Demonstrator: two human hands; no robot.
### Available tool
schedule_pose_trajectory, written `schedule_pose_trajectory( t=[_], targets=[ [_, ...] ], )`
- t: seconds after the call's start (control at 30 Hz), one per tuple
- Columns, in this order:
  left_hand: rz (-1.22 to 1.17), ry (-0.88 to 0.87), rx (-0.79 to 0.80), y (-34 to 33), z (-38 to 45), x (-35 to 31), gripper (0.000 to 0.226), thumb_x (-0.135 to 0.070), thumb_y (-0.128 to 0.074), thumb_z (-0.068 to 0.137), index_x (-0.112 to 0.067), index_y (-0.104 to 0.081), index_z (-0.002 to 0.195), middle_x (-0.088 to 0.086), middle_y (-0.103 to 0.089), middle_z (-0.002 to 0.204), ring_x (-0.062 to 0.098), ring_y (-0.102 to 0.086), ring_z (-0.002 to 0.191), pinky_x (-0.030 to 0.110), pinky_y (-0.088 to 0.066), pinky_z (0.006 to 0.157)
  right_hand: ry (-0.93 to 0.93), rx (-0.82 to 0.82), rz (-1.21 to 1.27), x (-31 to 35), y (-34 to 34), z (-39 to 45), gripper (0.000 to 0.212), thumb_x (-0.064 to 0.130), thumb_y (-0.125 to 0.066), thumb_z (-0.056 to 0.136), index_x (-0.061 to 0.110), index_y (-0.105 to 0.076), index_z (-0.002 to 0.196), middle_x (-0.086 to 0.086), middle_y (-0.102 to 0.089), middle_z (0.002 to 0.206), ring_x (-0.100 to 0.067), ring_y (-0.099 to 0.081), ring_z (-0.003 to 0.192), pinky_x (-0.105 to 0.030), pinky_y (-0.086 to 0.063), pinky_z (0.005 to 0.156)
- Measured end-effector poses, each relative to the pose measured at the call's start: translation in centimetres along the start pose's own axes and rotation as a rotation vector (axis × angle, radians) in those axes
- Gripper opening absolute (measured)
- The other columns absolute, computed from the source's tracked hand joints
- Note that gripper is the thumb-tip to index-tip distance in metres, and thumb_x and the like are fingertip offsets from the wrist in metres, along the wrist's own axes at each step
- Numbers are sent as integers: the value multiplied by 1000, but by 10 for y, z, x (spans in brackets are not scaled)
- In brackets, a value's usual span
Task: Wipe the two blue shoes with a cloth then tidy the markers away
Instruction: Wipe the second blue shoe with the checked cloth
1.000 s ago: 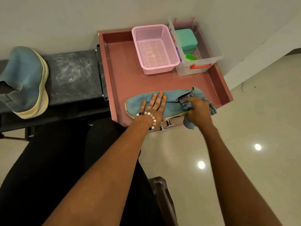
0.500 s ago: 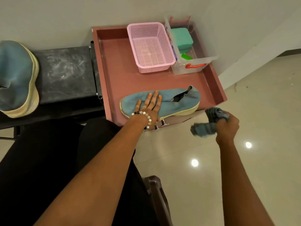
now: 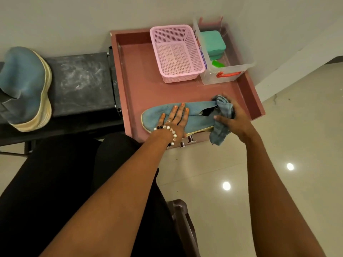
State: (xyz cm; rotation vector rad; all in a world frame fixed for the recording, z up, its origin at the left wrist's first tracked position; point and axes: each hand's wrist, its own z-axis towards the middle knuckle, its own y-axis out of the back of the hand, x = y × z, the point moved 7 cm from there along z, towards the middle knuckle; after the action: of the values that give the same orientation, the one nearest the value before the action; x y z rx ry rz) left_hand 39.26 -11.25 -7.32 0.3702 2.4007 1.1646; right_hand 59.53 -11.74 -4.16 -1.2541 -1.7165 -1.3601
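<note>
Two hands (image 3: 176, 117) (image 3: 233, 120), crumpled cloth (image 3: 221, 117), knit shoe (image 3: 196, 115)

A home corner: glossy tiled floor (image 3: 278, 182), plain wall (image 3: 74, 19), pink tray (image 3: 133, 75).

The right hand (image 3: 234, 118) is motion-blurred, so how its grip closes on the cloth (image 3: 221, 123) cannot be read finger by finger. Hand and cloth hide the heel of the shoe (image 3: 196, 112) beneath them. Far left of both hands, the second shoe (image 3: 24, 88) is cut by the picture's edge. Beyond the right hand, the clear box (image 3: 228, 71) blurs its green contents (image 3: 212, 44).
</note>
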Motion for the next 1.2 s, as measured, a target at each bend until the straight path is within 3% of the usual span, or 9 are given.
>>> schedule_pose_trajectory(
  t=[0.23, 0.3, 0.5, 0.6, 0.67, 0.73, 0.83, 1.0, 1.2],
  targets=[
    [4, -5, -3, 1, -2, -1, 82, -32, -40, 100, -20, 25, 147, -4, 38, 151, 17, 29, 141, 46, 6, 116, 176, -304, -355, 13, 20, 5, 43, 18, -78, 76, 12, -65, 116, -2, -69, 103, -15, -63, 92, -21, -46, 85],
    [-11, -7, -2, 1, -2, -1, 82, -31, -41, 99, -21, 25, 147, -4, 37, 151, 17, 28, 142, 46, 5, 116, 198, -368, -364, 11, 23, 1, 35, 14, -74, 79, 9, -67, 112, -5, -70, 99, -18, -63, 89, -24, -48, 81],
    [-18, -6, -6, -1, 0, 0, 83, -31, -42, 99, -21, 25, 147, -5, 38, 150, 17, 28, 142, 46, 5, 116, 56, -401, 102, -13, 40, -6, 9, 14, -66, 81, 15, -65, 90, -8, -65, 85, -24, -62, 83, -52, -54, 79],
    [-15, -5, -9, 0, 1, 1, 83, -31, -41, 99, -21, 26, 147, -5, 39, 150, 17, 29, 141, 45, 6, 116, 80, -556, 579, -22, 49, -21, 33, 23, -65, 87, 1, -58, 111, -7, -63, 97, -22, -61, 94, -46, -51, 88],
    [-6, -11, -7, -1, 0, 0, 82, -32, -40, 100, -21, 27, 146, -4, 39, 150, 17, 29, 141, 46, 6, 116, 77, -459, 680, -21, 36, -20, 35, 29, -60, 91, 6, -53, 116, -1, -61, 97, -18, -60, 93, -37, -51, 84],
    [0, -12, -7, -2, 1, -1, 82, -32, -40, 100, -21, 27, 146, -4, 39, 150, 17, 29, 141, 47, 6, 115, 68, -209, 421, -8, 13, -11, 33, 30, -64, 88, 14, -51, 113, 1, -60, 95, -13, -59, 88, -30, -51, 77],
    [-3, -8, -2, -2, 2, 0, 83, -32, -40, 100, -21, 29, 145, -4, 41, 149, 17, 30, 141, 47, 6, 115, 84, -1, 140, -2, -7, 2, 49, 4, -66, 85, 18, -44, 127, -5, -58, 118, -12, -58, 106, -28, -51, 87],
    [-8, -10, -9, -2, 2, 0, 83, -33, -40, 100, -22, 27, 146, -5, 39, 150, 17, 29, 141, 47, 5, 116, 120, -249, -50, -6, 24, 5, 30, 10, -76, 77, 9, -63, 105, -2, -65, 89, -12, -62, 83, -32, -51, 79],
    [-9, -14, -13, -2, 3, 1, 82, -32, -40, 100, -22, 27, 146, -5, 40, 150, 17, 29, 141, 46, 5, 116, 51, -490, 460, -25, 37, -14, 11, -2, -63, 85, 8, -64, 83, 1, -68, 83, -16, -66, 83, -29, -53, 73]
  ],
)
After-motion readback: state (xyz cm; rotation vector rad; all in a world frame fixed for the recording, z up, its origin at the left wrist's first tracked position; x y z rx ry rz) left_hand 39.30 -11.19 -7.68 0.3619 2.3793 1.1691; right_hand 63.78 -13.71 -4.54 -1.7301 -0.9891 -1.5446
